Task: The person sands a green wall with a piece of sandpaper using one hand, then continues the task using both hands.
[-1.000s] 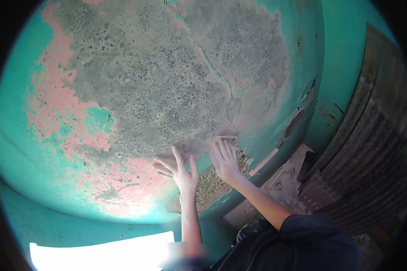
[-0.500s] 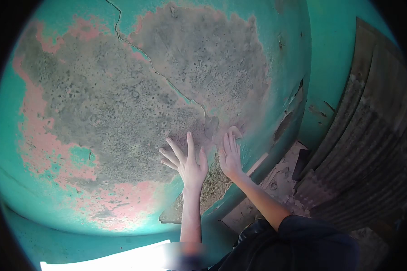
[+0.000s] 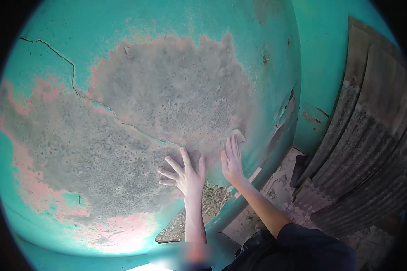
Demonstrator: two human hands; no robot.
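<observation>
My left hand [image 3: 189, 177] lies with fingers spread on the wall [image 3: 181, 86], at the lower end of a long crack [image 3: 113, 113]. Nothing is in it, and pale dust coats its skin. To its right, my right hand [image 3: 232, 163] is pressed to the same surface, fingers together and extended over a small pale piece of sandpaper [image 3: 240, 135]. Only an edge of that piece shows past the fingertips. Around both hands the turquoise paint gives way to a rough grey patch with pink borders.
Below the hands, a broken area of wall [image 3: 215, 198] shows coarse, crumbly material. Corrugated sheets [image 3: 366, 149] lean at the right beside a turquoise wall section. Rubble [image 3: 282, 178] lies on the ground between them and the damaged wall edge [image 3: 285, 117].
My view has shifted, so the crack and grey patch appear lower and further left. My right hand, with the sandpaper, has moved slightly away from my left hand, which stays spread on the wall.
</observation>
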